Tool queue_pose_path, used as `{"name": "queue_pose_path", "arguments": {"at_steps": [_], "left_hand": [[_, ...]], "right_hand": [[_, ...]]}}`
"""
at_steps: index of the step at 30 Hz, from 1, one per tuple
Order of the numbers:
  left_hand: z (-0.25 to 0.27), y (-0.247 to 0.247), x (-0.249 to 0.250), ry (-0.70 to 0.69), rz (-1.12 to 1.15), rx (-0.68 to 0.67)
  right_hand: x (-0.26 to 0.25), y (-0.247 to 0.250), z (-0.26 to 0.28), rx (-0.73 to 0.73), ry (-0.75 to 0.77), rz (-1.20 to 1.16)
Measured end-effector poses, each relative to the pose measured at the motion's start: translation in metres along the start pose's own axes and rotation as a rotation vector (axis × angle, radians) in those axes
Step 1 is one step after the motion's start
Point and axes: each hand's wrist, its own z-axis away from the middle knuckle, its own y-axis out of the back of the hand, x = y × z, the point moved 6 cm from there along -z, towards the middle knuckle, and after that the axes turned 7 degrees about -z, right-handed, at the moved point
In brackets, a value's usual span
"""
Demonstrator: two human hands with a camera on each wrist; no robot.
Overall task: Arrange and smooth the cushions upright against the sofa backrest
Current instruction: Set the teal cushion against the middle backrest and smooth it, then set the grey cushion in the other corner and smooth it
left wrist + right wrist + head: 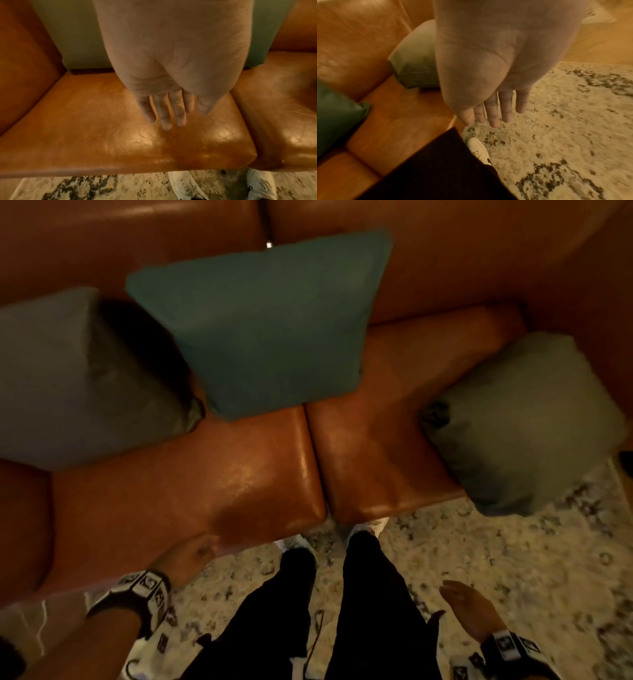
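Observation:
A teal cushion (270, 326) leans against the brown leather sofa backrest (137, 241) at the middle. A grey-green cushion (78, 378) leans at the left, beside the teal one. Another grey-green cushion (527, 422) lies at the seat's right end, overhanging the front edge. My left hand (191, 553) hangs empty over the front edge of the left seat (102, 128), its fingers (164, 116) straight. My right hand (469, 607) is held flat and empty over the rug, fingers (493, 112) straight. Neither hand touches a cushion.
The sofa's left armrest (20, 525) and right armrest (603, 285) bound the seat. A pale speckled rug (513, 559) lies in front. My legs in dark trousers (373, 604) and white shoes (185, 185) stand at the sofa's front edge.

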Motion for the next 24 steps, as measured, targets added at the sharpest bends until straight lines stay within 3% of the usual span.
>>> {"name": "queue_pose_path", "arguments": {"at_steps": [6,9,14,19,24], "left_hand": [[-0.006,-0.008,0.044,-0.018,0.247,-0.082],[-0.014,0.0,0.102,-0.062,0.267,-0.079],[-0.029,0.01,0.215,-0.152,0.278,0.023],[-0.041,-0.005,0.337,-0.189,0.41,0.094],[-0.056,-0.029,0.438,-0.225,0.369,0.11]], "right_hand": [[0.04,0.039,0.013,0.034,-0.003,-0.158],[0.034,0.079,0.017,0.165,0.09,-0.194],[0.015,0.181,0.015,0.409,0.25,-0.211],[-0.008,0.306,-0.008,0.485,0.435,-0.176],[-0.029,0.401,-0.034,0.568,0.509,-0.143]]}}
